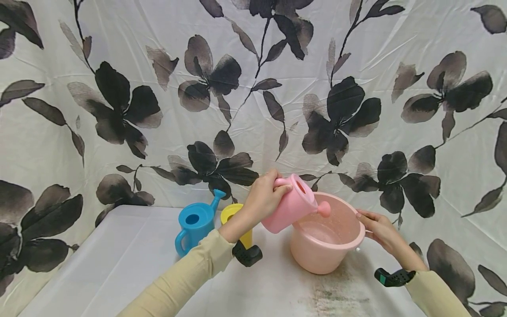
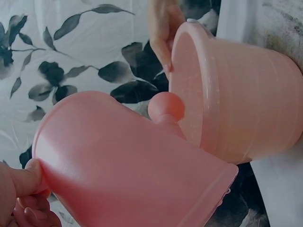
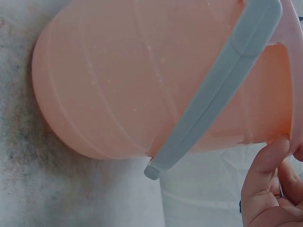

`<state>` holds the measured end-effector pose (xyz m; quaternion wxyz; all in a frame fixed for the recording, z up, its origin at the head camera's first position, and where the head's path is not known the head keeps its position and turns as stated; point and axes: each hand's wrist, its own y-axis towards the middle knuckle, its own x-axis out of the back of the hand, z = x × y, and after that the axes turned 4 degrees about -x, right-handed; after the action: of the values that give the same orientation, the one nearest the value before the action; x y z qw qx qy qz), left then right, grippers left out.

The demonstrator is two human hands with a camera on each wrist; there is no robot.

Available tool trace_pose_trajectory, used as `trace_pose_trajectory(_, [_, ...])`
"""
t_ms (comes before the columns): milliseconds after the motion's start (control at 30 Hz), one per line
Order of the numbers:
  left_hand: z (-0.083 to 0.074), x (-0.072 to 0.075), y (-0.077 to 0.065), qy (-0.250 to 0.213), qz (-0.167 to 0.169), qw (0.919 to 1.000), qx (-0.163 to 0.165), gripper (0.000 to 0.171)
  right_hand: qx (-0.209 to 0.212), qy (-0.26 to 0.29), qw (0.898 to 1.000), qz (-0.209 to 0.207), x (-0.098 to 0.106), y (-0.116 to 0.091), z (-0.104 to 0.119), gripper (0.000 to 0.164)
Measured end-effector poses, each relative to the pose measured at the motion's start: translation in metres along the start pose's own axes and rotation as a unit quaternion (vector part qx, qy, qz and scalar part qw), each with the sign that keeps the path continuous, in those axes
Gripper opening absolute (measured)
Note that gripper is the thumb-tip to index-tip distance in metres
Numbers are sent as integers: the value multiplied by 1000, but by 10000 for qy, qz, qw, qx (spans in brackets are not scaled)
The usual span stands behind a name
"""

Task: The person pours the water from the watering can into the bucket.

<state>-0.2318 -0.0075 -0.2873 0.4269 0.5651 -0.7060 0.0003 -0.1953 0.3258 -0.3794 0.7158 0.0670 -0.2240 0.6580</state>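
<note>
My left hand (image 1: 262, 199) grips the handle of a pink watering can (image 1: 286, 210), holding it up off the table. The can is tilted, and its round sprinkler head (image 1: 324, 209) hangs over the mouth of a peach-pink bucket (image 1: 320, 257). In the left wrist view a few drops cling to the can's bottom edge. The bucket stands upright on the table; its inner wall looks wet. With thumb and fingers, my right hand (image 1: 381, 231) pinches the bucket's rim at the right. A grey carrying handle (image 3: 213, 90) hangs down the bucket's outer side in the right wrist view.
A blue watering can (image 1: 196, 224) stands on the white table (image 1: 130, 255) to the left. Beside it is a yellow container (image 1: 247, 240), partly hidden by my left forearm. A dark smudged patch (image 1: 336, 288) marks the table before the bucket. Floral cloth (image 1: 269, 145) hangs behind.
</note>
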Motion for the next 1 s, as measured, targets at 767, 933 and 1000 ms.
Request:
trace_pose_trajectory(767, [3, 2, 6, 67, 6, 9999, -127, 18, 33, 20, 10000, -85, -2, 5, 0, 65])
trace_pose_trajectory(933, [2, 1, 7, 90, -23, 9998, -166, 18, 61, -30, 10000, -52, -2, 6, 1, 66])
trace_pose_trajectory(1000, [1, 0, 7, 104, -37, 9997, -199, 18, 68, -23, 10000, -50, -2, 6, 1, 65])
